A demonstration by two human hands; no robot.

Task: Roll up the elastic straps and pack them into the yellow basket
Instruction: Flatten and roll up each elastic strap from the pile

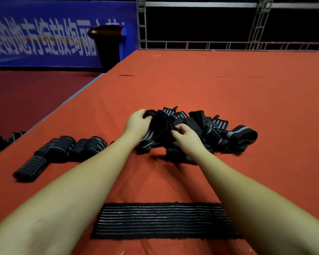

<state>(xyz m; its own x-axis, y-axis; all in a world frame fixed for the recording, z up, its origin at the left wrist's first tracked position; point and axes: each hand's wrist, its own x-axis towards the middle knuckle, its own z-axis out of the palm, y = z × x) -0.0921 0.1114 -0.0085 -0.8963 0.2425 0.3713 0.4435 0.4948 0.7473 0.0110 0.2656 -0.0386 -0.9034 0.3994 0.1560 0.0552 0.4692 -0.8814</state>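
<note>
On red cloth (210, 85), both hands (136, 124) (187, 136) grip tangled straps (201, 126).

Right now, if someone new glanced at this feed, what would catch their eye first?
Both hands, left hand and right hand, grip straps in the tangled pile of black elastic straps mid-table on the red tablecloth. A flat striped strap lies nearest the camera; rolled straps sit to the left.
</note>
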